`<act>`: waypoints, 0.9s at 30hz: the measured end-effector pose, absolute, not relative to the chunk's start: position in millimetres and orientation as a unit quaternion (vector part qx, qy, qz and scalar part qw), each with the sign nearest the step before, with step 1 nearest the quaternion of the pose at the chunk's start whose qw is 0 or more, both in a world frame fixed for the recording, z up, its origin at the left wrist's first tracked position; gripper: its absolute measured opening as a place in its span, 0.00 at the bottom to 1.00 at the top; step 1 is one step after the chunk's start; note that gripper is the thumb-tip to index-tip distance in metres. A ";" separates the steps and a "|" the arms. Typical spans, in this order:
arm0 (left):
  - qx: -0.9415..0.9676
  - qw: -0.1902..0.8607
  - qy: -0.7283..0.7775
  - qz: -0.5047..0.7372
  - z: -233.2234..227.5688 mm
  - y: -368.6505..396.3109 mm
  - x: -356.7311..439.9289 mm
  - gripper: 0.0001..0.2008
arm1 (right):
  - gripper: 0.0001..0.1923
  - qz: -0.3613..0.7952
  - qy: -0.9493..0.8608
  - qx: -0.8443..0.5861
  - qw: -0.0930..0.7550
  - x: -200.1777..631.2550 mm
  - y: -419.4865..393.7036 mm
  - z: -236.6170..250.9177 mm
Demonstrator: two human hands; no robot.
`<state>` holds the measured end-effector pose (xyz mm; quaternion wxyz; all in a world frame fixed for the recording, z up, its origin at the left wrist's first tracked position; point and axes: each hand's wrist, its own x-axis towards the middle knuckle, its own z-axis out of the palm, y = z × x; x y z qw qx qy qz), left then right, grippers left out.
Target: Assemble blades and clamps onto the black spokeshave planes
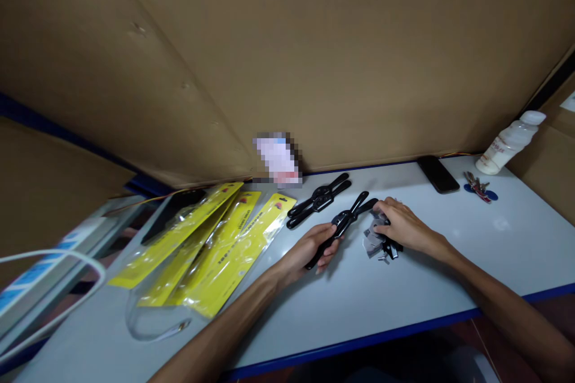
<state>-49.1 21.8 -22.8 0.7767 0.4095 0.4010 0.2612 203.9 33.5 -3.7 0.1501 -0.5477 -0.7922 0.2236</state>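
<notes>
My left hand (318, 246) is wrapped around the handle of a black spokeshave (344, 222), tilted above the table. Two black handle ends spread at its far side, so a second one may lie against or behind it. Over a small heap of grey metal blades (372, 243), my right hand (406, 226) is closed, with fingertips down among the pieces; what they grip is hidden. A few small screws (384, 259) and dark clamp-like parts (393, 248) lie beneath that palm. Just behind the left hand, more black spokeshaves (320, 198) rest side by side.
Yellow carded plastic packages (233, 251) overlap on the left, near a white cable (96, 266) and power strip (40, 272). A black phone (438, 174), keys (478, 187) and a bottle (510, 143) stand or lie at back right. Cardboard walls (359, 60) enclose the white table (341, 323).
</notes>
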 end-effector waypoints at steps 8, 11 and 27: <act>0.409 0.772 0.408 0.264 -20.9 20.6 -48.5 0.15 | 0.15 0.161 -0.789 -0.589 0.071 201.9 25.3 4.8; 0.406 0.770 0.414 0.264 -20.5 20.2 -49.2 0.15 | 0.15 0.180 -0.782 -0.594 0.064 202.3 26.0 1.8; 0.433 0.759 0.415 0.252 -19.7 18.7 -48.2 0.17 | 0.12 0.452 -0.695 -0.530 0.181 216.1 52.4 -5.9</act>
